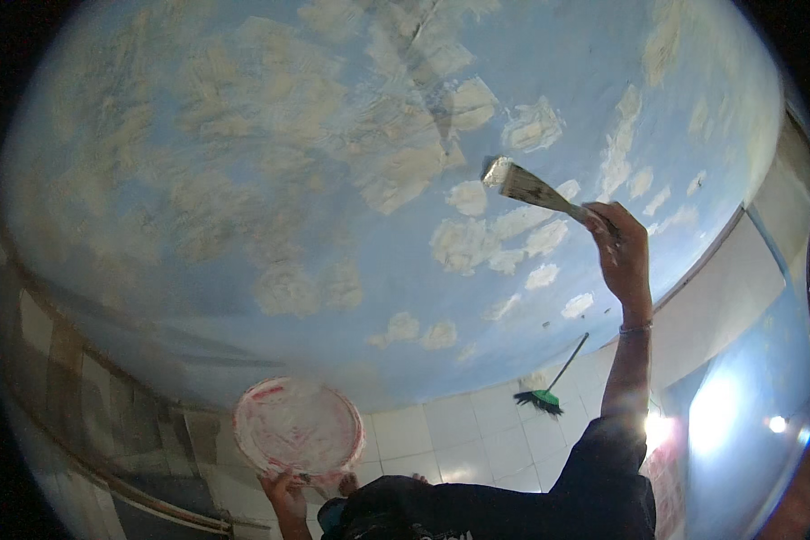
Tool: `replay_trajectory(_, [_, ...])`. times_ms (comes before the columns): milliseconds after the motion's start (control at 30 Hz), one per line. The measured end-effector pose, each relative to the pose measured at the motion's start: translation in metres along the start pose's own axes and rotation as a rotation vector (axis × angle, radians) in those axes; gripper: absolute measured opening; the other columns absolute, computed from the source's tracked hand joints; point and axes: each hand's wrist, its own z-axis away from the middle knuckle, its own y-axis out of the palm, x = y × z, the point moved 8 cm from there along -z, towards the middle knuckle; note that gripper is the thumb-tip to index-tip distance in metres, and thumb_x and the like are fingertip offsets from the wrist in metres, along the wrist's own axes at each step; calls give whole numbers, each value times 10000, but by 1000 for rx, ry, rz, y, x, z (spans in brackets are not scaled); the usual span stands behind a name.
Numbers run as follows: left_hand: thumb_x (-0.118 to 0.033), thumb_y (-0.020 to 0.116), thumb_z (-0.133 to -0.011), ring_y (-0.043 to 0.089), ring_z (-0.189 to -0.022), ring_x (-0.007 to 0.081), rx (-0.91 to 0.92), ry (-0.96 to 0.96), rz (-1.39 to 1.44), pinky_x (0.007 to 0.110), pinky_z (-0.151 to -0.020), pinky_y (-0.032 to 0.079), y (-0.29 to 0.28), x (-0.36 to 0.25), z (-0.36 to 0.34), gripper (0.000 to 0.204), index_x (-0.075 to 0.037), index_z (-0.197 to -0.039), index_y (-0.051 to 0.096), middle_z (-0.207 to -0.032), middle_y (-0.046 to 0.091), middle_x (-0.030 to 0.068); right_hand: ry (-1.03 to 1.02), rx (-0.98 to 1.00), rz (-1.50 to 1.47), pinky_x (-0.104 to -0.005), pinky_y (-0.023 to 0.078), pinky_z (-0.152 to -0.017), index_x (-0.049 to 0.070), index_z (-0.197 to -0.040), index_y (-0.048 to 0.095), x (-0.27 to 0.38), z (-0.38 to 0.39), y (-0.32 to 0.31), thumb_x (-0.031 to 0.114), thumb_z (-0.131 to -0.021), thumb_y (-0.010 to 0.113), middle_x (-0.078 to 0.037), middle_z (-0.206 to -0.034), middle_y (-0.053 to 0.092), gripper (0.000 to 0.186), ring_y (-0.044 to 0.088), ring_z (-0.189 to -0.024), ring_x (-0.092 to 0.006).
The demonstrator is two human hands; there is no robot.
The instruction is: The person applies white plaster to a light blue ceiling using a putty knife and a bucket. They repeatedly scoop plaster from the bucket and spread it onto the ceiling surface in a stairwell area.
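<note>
My right hand [619,252] is raised and closed round the handle of a putty knife [535,191]. White putty [495,171] sits on the blade's tip, which is close to the light blue wall [396,270]; I cannot tell whether it touches. Around the blade are several off-white patches of filler [463,245]. Low on the left, my left hand [283,495] grips the near rim of a round white tub or lid [299,427], smeared with white and reddish streaks. How deep it is does not show.
A green broom [540,398] leans at the foot of the wall on pale floor tiles [441,427]. Bright light glares at the right [715,409]. Long rails or pipes [162,508] run along the lower left. My bare feet partly show beside the tub.
</note>
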Motion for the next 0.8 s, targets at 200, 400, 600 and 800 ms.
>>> replay_trajectory(200, [31, 664, -748, 603, -1170, 296, -22, 39, -67, 399, -937, 538, 5, -6, -15, 853, -56, -1530, 335, -1382, 533, 157, -77, -35, 258, -329, 520, -647, 3, -1087, 702, 26, -18, 19, 45, -952, 674, -111, -892, 675, 144, 647, -739, -205])
replay_trajectory(400, [52, 668, -729, 587, -1209, 302, -17, 29, -46, 420, -953, 529, 3, -4, -21, 847, -48, -1511, 357, -1396, 525, 157, 49, -166, 255, -300, 556, -698, 11, -1119, 702, -10, 18, -27, 138, -1023, 626, -114, -889, 708, 177, 683, -781, -157])
replay_trajectory(600, [59, 672, -726, 549, -1266, 313, 95, -33, -18, 432, -1022, 483, 23, 2, -14, 826, -64, -1492, 387, -1395, 533, 138, 275, -421, -305, -260, 510, -660, 61, -1197, 714, -66, 82, 24, 210, -1051, 572, -51, -942, 732, 253, 656, -801, -102])
replay_trajectory(800, [17, 680, -749, 676, -897, 252, 101, 37, -17, 374, -738, 574, 38, -5, -11, 751, -51, -1457, 440, -1212, 613, 123, 294, -540, -300, -287, 531, -735, 24, -1189, 705, -71, 80, 104, 128, -1047, 534, -85, -974, 743, 245, 665, -845, -111])
